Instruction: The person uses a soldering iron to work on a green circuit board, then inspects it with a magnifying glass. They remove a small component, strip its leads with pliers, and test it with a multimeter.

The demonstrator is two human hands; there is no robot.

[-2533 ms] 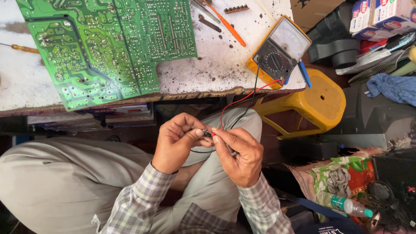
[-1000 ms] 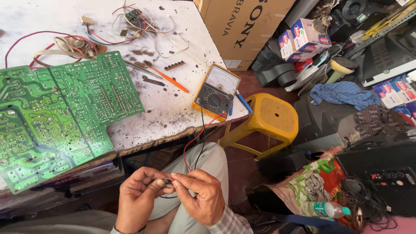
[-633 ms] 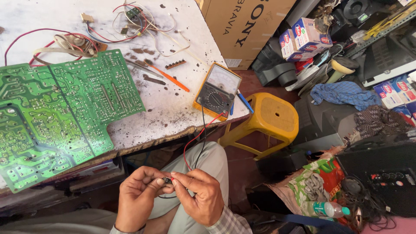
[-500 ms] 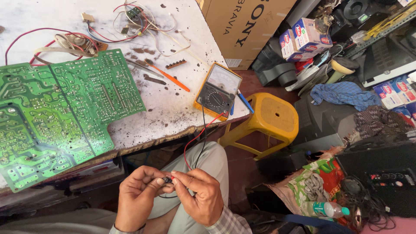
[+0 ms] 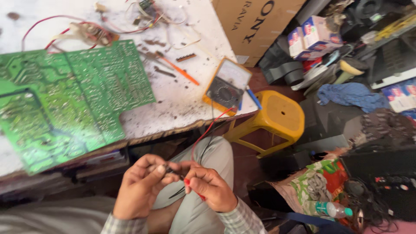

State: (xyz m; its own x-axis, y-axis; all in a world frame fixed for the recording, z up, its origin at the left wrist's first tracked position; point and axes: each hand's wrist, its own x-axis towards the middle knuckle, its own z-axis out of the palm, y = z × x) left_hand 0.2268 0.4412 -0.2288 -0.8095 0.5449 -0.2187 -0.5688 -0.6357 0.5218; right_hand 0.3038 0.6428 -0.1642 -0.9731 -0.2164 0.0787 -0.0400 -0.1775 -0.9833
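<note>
Pinching a small dark component (image 5: 168, 169) at lower centre, the left hand (image 5: 139, 190) clamps its fingers (image 5: 159, 170) on it; the right hand (image 5: 213, 189) grips a red probe (image 5: 187, 182) touching it below the worktop (image 5: 173, 108).

A white table (image 5: 173, 108) with a scorched, stained top and a worn wooden edge fills the upper left part of the view. Just beside its right corner stands a yellow plastic stool (image 5: 277, 117) on a dark reddish floor (image 5: 247, 160). Behind the stool, a brown cardboard box (image 5: 255, 24) leans against the table. To the right the room is crowded: small red and blue cartons (image 5: 310, 37), a crumpled blue cloth (image 5: 351, 95), dark equipment cases (image 5: 377, 164). Lower right, a green printed bag (image 5: 316, 186) lies near a plastic bottle (image 5: 331, 209) with a green cap. Soft daylight falls on the table.
</note>
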